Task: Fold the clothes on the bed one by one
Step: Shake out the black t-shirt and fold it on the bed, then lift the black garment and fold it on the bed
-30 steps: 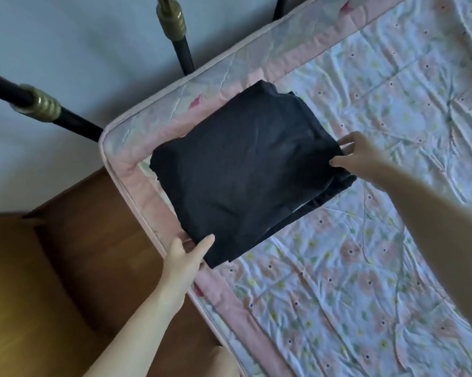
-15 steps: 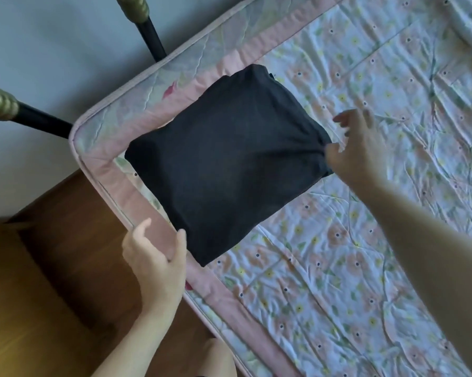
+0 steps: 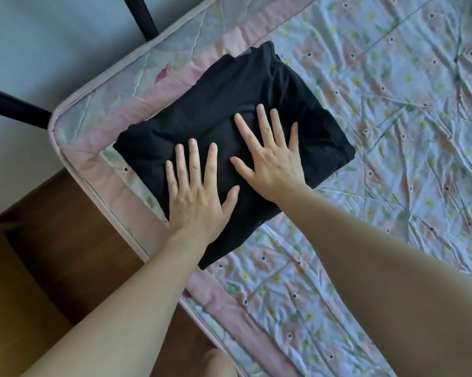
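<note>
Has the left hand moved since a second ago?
Yes. The left hand has left the mattress's pink border, where it gripped the black garment by its near corner, and now lies flat on top of the garment.

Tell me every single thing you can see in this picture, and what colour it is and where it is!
folded garment: one, black, lying at the corner of the bed under both hands
bedspread: one, pale blue with small flowers and a pink border, covering the bed
mattress: one, pale quilted with pink piping, its edge showing at the corner
bed frame bars: two, black, past the mattress corner at top and left
floor: brown wood, lower left beside the bed
wall: pale grey-blue, upper left
left hand: one, flat on the garment, fingers straight and spread
right hand: one, flat on the garment beside the left hand, likewise spread
</note>
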